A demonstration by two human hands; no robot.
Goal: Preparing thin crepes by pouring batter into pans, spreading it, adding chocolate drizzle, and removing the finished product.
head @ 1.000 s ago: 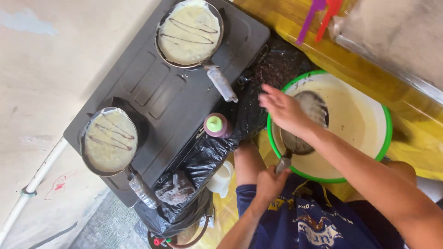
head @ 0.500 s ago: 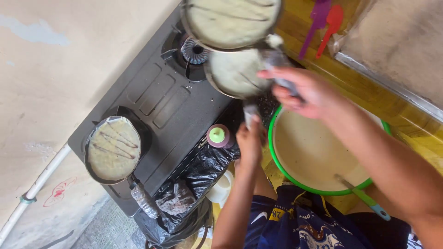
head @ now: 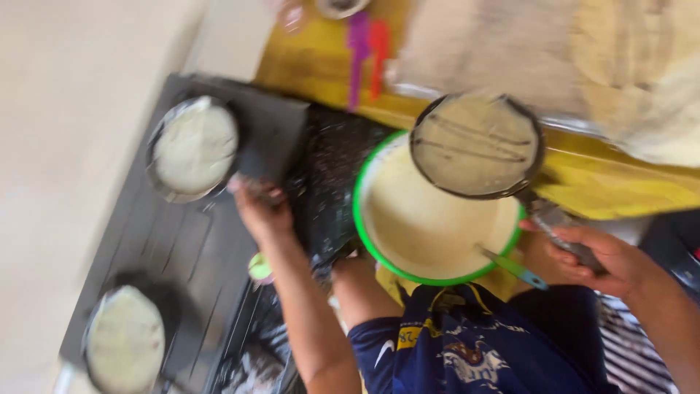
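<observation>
My left hand (head: 262, 208) grips the handle of a small dark pan (head: 193, 146) coated with pale batter, resting on the far burner of the black stove (head: 182, 241). My right hand (head: 594, 255) holds the handle of a second pan (head: 475, 146) with a thin, dark-streaked crepe in it. This pan hangs over the far edge of a green-rimmed bowl (head: 364, 219) of batter. A green-handled ladle (head: 510, 266) leans in the bowl. The frame is blurred by motion.
A third pan (head: 124, 343) with batter sits on the near burner. A green-capped bottle (head: 259, 266) stands by the stove edge. Purple (head: 357, 51) and red (head: 379, 44) utensils lie on the yellow surface. A tray (head: 510, 44) with flat crepes is at top right.
The batter-coated pan went from above the stove onto the far burner, now in my left hand. My right hand carried the streaked-crepe pan off that burner to above the bowl.
</observation>
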